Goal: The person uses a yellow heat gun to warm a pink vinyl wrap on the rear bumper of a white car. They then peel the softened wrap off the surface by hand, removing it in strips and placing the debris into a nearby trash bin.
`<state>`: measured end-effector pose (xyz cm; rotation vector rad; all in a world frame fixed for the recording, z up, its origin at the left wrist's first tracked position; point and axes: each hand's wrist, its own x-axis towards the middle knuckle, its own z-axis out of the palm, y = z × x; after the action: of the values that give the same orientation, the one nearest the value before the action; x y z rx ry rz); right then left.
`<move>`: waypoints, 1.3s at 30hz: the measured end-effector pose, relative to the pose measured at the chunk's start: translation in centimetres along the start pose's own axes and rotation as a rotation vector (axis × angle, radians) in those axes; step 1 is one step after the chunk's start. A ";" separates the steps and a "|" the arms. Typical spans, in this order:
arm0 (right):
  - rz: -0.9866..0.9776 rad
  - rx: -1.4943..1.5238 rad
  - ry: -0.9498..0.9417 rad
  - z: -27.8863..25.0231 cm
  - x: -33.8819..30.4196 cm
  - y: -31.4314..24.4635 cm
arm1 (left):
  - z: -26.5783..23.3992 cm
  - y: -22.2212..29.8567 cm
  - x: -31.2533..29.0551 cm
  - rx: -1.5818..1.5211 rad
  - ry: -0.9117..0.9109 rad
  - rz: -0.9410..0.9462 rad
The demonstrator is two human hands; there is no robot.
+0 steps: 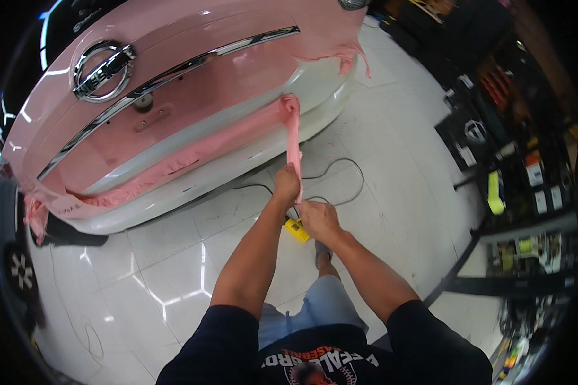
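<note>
Two hands — left hand (288, 184) and right hand (321, 221) — grip the pink film (293, 138), stretched toward twelve o'clock to the white bumper (237, 152); an even, gentle pull should limit tearing.

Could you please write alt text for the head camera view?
A person's bare left hand and right hand grip a crumpled pink film strip stretching from a car's white rear bumper. Above is its glossy pink tailgate with a long chrome trim bar; below lies a white tiled floor.
</note>
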<state>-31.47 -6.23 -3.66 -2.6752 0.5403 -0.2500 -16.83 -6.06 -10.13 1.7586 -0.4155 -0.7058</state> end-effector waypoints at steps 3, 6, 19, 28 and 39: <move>0.079 0.013 -0.072 1.3 -3.8 -7.5 | -6.4 0.4 -6.2 0.012 -0.095 -0.100; 0.061 0.125 -0.104 2.2 -6.5 -13.5 | -12.3 0.9 -11.9 0.071 -0.116 -0.035; 0.777 0.715 0.039 4.0 18.5 -6.4 | -20.9 4.2 -13.6 0.246 -0.256 -0.216; 0.568 0.273 0.121 8.1 6.7 -20.0 | -32.9 -0.6 -25.5 0.484 -0.268 -0.013; 0.461 0.551 0.284 12.3 -6.6 -45.1 | -55.8 -2.4 -43.1 0.526 -0.470 -0.188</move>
<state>-19.39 38.89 3.38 -1.9339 0.9902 -0.5532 -13.46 61.89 8.40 2.1351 -0.8184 -1.2376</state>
